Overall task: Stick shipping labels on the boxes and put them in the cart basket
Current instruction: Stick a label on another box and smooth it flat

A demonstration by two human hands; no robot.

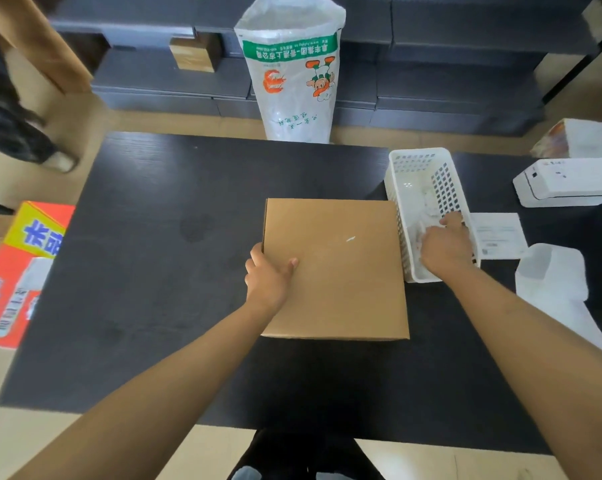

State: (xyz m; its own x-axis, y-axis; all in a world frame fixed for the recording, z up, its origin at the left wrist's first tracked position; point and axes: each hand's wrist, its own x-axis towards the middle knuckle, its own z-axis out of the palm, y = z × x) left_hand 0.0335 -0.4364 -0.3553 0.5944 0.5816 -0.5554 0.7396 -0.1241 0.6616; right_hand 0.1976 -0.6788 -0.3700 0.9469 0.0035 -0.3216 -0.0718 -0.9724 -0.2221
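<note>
Box [337, 271] lies flat mid-surface [154, 271], closed, top bare except a small white scuff; no label on it yet. Looks like plain corrugated card: stiff, flat and probably light, matte so not slippery, but wide, so best taken by two opposite edges, not from the top. Left hand [268, 275] sits at the box's left edge, thumb on the top face, fingers curled over the side, steadying it; arm comes straight in from the near side. Right hand [446, 249] is down inside the white basket [427, 168] touching the box's right side, fingers curled into white papers there; can't tell if it actually holds one. If those are labels, they're thin and floppy: pinch a corner. One printed sheet [498, 235] lies right of the basket, with a printer [566, 181] beyond it.
</note>
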